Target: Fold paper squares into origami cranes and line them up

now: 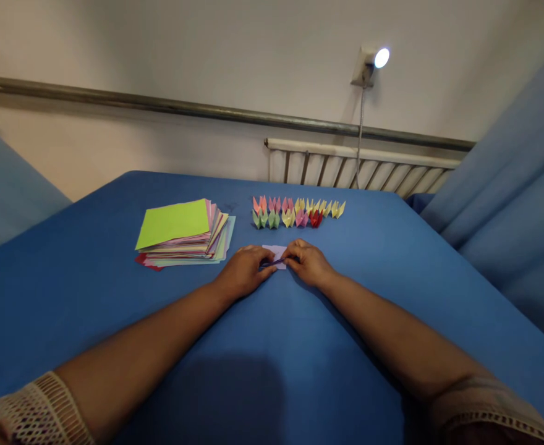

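A small piece of light purple paper [279, 251] lies at the middle of the blue table, with a darker fold across its near part. My left hand [246, 270] is closed on its left side, thumb and fingers pinching the edge. From the right, my right hand [310, 262] pinches the same paper near the fold. Fingertips hide part of the sheet. Just beyond my hands stand several small folded paper cranes [288, 217] in two rows, in pink, yellow, green and red.
Left of my hands sits a thick stack of coloured paper [174, 222], lime green on top, its sheets uneven. The blue table [346, 346] meets a wall with a metal rail [198, 110] and a radiator [323, 164]. A lit plug-in lamp [382, 57] and blue curtains [522, 179] are nearby.
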`<state>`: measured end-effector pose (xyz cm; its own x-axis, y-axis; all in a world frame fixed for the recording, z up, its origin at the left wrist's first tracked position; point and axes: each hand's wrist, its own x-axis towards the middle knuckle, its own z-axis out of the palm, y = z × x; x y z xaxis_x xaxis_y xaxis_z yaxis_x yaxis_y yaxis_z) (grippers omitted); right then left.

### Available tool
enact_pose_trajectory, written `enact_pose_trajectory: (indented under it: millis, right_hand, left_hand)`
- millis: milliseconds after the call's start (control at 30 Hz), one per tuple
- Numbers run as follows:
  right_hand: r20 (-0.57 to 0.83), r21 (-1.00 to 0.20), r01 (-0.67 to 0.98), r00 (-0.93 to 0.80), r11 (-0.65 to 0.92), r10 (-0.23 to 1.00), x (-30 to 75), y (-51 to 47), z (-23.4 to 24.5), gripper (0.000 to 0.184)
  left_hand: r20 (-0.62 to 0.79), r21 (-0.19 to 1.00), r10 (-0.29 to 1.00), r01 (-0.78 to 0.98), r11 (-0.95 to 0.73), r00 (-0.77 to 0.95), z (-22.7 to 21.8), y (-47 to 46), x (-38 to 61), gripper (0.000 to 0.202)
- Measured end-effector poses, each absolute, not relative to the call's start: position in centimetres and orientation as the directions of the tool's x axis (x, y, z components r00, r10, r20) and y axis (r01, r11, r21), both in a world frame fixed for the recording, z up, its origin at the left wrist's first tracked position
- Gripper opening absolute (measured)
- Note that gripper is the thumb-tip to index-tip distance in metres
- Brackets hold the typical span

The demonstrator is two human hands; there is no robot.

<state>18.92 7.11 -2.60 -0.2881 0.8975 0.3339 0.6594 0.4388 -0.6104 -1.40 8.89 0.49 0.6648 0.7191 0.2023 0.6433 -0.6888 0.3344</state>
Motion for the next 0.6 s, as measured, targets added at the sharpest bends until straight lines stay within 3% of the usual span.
enact_pose_trajectory:
  millis: [167, 300, 600]
  right_hand:
    - [0.335, -0.573, 0.683, -0.31, 0.453, 0.89, 18.96, 6.98, -2.41, 0.008]
    - [0.261, -0.571, 0.75, -0.218, 0.333, 0.94, 18.55, 7.09, -2.28, 0.009]
    - [0.254, -0.53, 0.807, -0.142, 0.261, 0.957, 18.18, 7.04, -2.1, 0.004]
  left_hand:
    - [0.198, 0.392, 0.732, 0.631, -0.669, 0.652, 0.55, 9.09, -1.51, 0.016]
    - [0.196, 0.421, 0.782, 0.669, -0.612, 0.592, 0.48, 9.18, -1.4, 0.017]
    - [0.215, 0.382, 0.795, 0.7, -0.603, 0.567, 0.41, 9.19, -1.2, 0.014]
